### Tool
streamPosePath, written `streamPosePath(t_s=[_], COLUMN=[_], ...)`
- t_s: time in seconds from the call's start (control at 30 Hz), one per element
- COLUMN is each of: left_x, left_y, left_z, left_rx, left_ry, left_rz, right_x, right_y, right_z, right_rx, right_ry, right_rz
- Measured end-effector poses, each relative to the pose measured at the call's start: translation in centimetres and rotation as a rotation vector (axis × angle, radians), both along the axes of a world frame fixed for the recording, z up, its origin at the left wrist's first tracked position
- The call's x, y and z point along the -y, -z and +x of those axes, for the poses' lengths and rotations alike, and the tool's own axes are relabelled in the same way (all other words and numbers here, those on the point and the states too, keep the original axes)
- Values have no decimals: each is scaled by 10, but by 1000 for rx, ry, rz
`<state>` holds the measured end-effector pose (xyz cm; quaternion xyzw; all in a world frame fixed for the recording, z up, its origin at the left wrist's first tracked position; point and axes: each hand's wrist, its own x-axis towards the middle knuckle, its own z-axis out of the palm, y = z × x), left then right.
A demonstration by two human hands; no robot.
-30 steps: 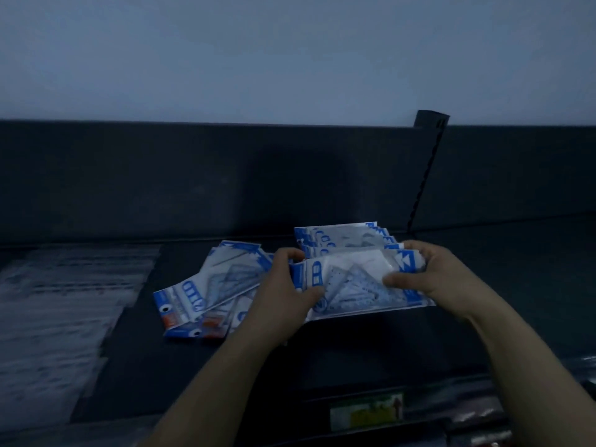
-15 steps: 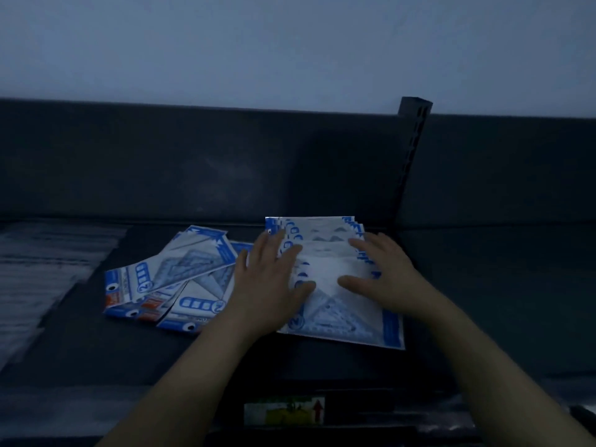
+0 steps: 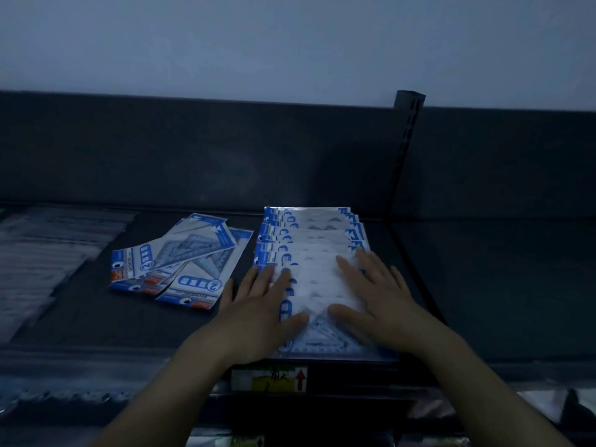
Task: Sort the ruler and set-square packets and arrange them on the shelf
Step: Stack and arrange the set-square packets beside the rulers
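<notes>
Dark grey metal shelf (image 3: 483, 285): one overlapped row of blue-and-white plastic set-square packets (image 3: 319, 240), right of centre, running from near the back panel to the front edge. Left hand (image 3: 258, 304), right hand (image 3: 380, 295): both flat, fingers spread, pressing on the row's near end. Loose heap of like packets (image 3: 180, 262) just left, apart from the row. Pale blurred stock (image 3: 42, 253) far left, possibly rulers.

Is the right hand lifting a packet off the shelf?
No, the right hand lies flat, fingers straight, on the overlapped row of packets, which rests on the shelf.
</notes>
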<state>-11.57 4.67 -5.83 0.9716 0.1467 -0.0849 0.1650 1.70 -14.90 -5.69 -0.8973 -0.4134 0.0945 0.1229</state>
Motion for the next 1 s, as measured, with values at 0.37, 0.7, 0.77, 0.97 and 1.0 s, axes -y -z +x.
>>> streamPosePath(t_s=[0.37,0.7,0.77,0.97,1.0], left_x=[-1,-53,-82,-179,-190], left_y=[0,-39,-39,-28,-27], left_z=[16,-36,-44,-43,-41], left_rx=[193,552,561,267,190], left_ry=[-125,-285,-348,-438,-423], left_rz=[-161,-163,-103,153,157], right_x=[-7,-73,-94,-156,-167], right_y=[-3,-42,-46,-53,-55], right_z=[2,-30,-38,-53,-55], right_rx=[-215,-3,0,24,24], right_ry=[236,49,5,-55,-63], right_rz=[172,162,135,52,44])
